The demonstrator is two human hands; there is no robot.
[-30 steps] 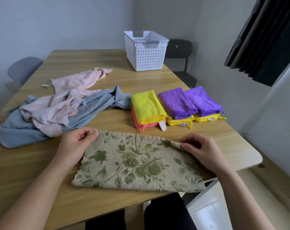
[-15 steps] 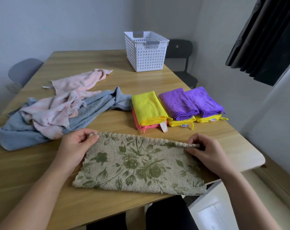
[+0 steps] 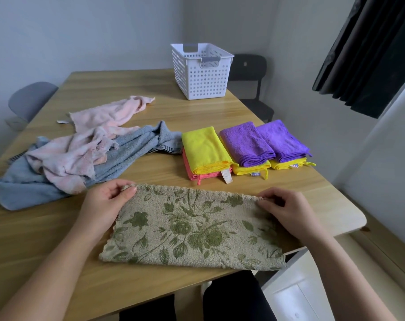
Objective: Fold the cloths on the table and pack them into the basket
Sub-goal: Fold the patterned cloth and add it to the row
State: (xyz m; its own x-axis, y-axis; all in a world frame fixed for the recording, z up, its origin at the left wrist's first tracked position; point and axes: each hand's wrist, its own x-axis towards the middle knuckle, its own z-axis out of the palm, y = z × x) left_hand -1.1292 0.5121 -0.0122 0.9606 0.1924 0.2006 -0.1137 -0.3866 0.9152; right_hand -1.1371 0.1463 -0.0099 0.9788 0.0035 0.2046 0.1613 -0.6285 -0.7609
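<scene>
The fingers (image 3: 126,193) of the left hand (image 3: 101,206) pinch the far left corner of the green floral cloth (image 3: 192,230). The right hand (image 3: 287,210) pinches the far right corner. The cloth lies flat at the near edge of the tabletop (image 3: 132,89). I'd square those far edges and smooth it before folding again. Just beyond the cloth sit folded stacks (image 3: 206,149), beyond it to the left lie unfolded towels (image 3: 64,163), and far beyond it stands the white basket (image 3: 203,75).

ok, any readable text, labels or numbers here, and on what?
Nothing legible.
Beige tag on the yellow-and-pink stack: too blurred.
Middle-stack tag: too small.
Right-stack tag: too small.
White tag beside the loose pink cloth: too small.
</scene>
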